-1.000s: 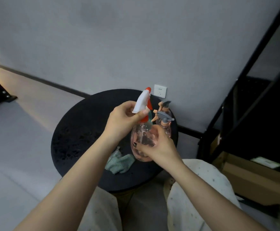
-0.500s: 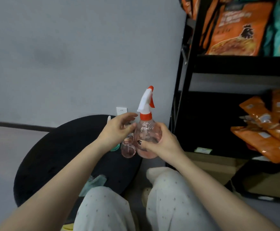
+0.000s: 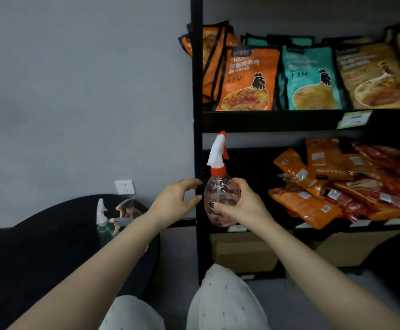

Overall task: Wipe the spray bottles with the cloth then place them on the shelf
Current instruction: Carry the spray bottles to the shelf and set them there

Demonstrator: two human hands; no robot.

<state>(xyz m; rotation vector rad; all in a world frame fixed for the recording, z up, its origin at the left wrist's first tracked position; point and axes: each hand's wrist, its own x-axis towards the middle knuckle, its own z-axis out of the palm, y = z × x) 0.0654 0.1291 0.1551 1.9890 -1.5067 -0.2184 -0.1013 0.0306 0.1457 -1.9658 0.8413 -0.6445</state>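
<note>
Spray bottle [image 3: 221,198], pink with an orange collar, is upright in your right hand [image 3: 244,206], whose fingers [image 3: 238,184] wrap its belly; your left hand [image 3: 174,202] hovers just beside it, loosely curled and holding nothing. You look to be at the placing step: carry it into the shelf [image 3: 277,121] bay ahead, left of the orange packets [image 3: 303,206]. Other bottles [image 3: 113,219] wait on the dark surface [image 3: 39,253].

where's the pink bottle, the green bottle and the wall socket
pink bottle [image 3: 221,198], head view, clear belly
green bottle [image 3: 104,228], head view, green body
wall socket [image 3: 124,187], head view, plate centre
</note>
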